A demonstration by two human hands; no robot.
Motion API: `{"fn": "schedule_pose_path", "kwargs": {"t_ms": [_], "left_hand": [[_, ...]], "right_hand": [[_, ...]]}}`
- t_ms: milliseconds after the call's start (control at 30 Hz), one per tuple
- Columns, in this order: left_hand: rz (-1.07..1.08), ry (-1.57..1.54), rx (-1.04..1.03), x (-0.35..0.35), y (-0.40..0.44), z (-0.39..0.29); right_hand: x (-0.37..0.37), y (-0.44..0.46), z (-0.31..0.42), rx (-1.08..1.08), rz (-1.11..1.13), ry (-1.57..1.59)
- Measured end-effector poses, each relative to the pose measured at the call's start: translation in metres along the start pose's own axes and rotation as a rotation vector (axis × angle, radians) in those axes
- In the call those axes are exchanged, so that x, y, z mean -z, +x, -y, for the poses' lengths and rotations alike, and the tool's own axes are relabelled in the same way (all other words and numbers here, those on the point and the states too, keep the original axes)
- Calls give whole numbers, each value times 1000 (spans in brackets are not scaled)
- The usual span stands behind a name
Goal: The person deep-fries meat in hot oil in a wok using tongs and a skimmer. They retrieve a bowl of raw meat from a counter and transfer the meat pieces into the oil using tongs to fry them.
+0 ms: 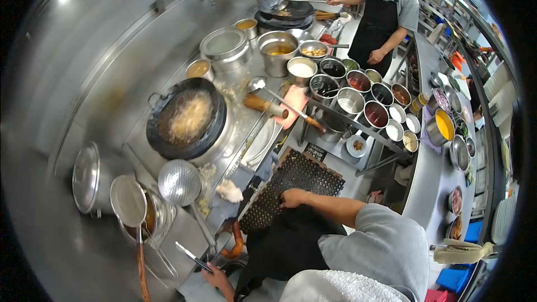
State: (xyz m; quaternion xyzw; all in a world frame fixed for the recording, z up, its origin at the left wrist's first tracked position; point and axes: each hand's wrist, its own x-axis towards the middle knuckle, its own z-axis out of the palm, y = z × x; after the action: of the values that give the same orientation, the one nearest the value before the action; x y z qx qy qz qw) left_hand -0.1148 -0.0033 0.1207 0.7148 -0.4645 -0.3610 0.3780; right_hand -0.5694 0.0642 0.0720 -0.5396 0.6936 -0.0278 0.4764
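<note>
By the black apron [293,240], right hand [293,197] curled; cannot tell its grip. Best to steady the slim silver-and-black object [194,257] pinched in the left hand [216,279], and watch the bubbling food [191,113] beyond, in the wok [165,146].

Stainless tabletop [182,235] on L: dk wok [210,114] on burner, w/ frothy contents; lidded pot [86,182] at far L; perf. skimmer [179,182] near wok; crumpled white cloth [229,190] by R edge; bristle brush [263,105] & lge covered pot [229,45] farther back. Mid: metal rack [386,144] w/ rows of sauce pots [376,114], v. close together. R tabletop [422,190]: pot of yellow liquid [444,126], meat bowl [456,200] nearer.
</note>
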Motion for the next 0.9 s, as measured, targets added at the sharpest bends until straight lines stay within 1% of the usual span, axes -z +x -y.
{"fn": "schedule_pose_path", "kwargs": {"t_ms": [33, 67, 100, 133, 167, 200, 233, 267, 300, 333, 367, 400, 433, 467, 500, 533, 600, 633, 667, 700, 733, 800, 833, 900], "left_hand": [[17, 45, 121, 10, -11, -27], [4, 40, 133, 23, -2, -2], [-39, 226, -33, 30, 14, 29], [-83, 417, -196, 42, 21, 56], [-96, 294, -156, 47, 24, 66], [-108, 330, -204, 55, 41, 106], [-67, 210, -280, 62, 41, 113], [-120, 381, -179, 67, 37, 108], [-82, 547, -339, 75, 53, 141], [-210, 537, -266, 70, 53, 115], [-122, 346, -50, 73, 50, 55], [-250, 468, -264, 69, 80, 107], [-260, 471, -235, 66, 101, 108], [-255, 463, -285, 68, 111, 96], [-269, 501, -294, 69, 119, 76], [-270, 496, -289, 70, 132, 71], [-317, 537, -167, 70, 161, 65], [-311, 529, -169, 71, 176, 68], [-318, 550, -233, 74, 193, 72], [-323, 571, -297, 74, 207, 76], [-312, 558, -304, 76, 213, 74], [-317, 863, -287, 75, 222, 61], [-308, 855, -307, 72, 232, 64], [-214, 317, -214, 70, 248, 72]], "right_hand": [[-26, 12, -19, -10, -21, 6], [-20, -9, -5, -138, 26, -18], [-14, -32, 10, -227, 78, 29], [-36, -28, -3, -341, 19, 143], [-48, -34, -12, -357, -11, 84], [-56, -42, -21, -465, 53, 95], [-75, -42, -48, -344, 23, -91], [-101, -40, -78, -435, -11, 67], [-136, -28, -130, -128, -34, -288], [-134, -56, -114, -346, -137, -135], [-159, -46, -159, -19, -1, -310], [-156, -89, -105, -635, -96, 395], [-159, -108, -92, -661, -50, 420], [-162, -125, -81, -688, -4, 443], [-189, -132, -126, -264, 120, -104], [-218, -137, -178, 137, 6, -708], [-230, -165, -167, -109, -79, -386], [-230, -180, -160, -349, -158, -46], [-226, -188, -150, -358, -170, -47], [-221, -197, -139, -453, -168, 77], [-212, -205, -116, -565, -145, 245], [-184, -223, -61, -751, -115, 518], [-171, -230, -38, -782, -108, 626], [-203, -219, -125, -584, -138, 1106]]}}
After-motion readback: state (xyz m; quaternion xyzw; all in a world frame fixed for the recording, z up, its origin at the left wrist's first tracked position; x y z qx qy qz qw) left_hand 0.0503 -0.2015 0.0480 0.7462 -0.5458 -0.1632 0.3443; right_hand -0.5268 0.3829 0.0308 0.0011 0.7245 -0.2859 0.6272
